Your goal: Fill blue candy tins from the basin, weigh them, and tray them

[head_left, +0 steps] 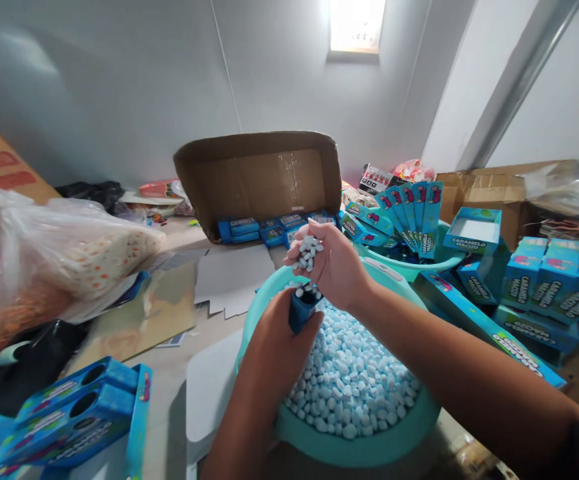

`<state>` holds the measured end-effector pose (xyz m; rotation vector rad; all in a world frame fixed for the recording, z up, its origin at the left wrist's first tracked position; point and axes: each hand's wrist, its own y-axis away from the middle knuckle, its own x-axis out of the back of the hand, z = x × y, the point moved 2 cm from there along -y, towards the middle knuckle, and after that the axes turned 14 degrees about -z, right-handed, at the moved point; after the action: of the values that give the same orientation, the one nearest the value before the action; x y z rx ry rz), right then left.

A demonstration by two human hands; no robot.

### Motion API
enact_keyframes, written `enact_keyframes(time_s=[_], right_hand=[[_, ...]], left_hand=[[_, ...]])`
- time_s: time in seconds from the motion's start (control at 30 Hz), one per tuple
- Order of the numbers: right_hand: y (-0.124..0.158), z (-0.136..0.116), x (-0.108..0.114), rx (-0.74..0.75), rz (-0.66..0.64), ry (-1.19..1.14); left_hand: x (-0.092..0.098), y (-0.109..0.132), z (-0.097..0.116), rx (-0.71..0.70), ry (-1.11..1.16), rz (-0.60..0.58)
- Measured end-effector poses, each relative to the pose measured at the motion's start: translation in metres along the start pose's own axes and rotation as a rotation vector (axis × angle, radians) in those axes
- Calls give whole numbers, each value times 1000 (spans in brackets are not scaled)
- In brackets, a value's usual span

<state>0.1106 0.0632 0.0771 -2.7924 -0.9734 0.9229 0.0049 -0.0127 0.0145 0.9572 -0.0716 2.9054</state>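
Note:
My left hand (282, 340) is wrapped round a small blue box (302, 310), its open top facing up over a turquoise basin (359, 460). Pale blue and white candies (347, 380) fill much of that basin. Just above the box, my right hand (337, 257) is cupped and tilted, with a handful of candies (308, 253) in its palm and fingers. A few candies lie at the mouth of the box, below the right fingers. How full the box is inside cannot be seen.
A cardboard carton (264, 187) holding blue boxes stands behind. At right, a second basin (419, 267) carries upright blue boxes, with more boxes (544, 273) beside it. Left are a blue tray of boxes (82, 413), a white flat-topped object (212, 387) and a plastic bag (69, 253).

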Motion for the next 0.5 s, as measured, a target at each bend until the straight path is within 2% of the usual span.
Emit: enact_keyframes(time_s=[0.2, 0.5], right_hand=[[0, 2, -1, -7, -83, 43], [-2, 0, 0, 17, -252, 198]], left_hand=[[0, 2, -1, -55, 23, 27], [3, 1, -2, -31, 40, 95]])
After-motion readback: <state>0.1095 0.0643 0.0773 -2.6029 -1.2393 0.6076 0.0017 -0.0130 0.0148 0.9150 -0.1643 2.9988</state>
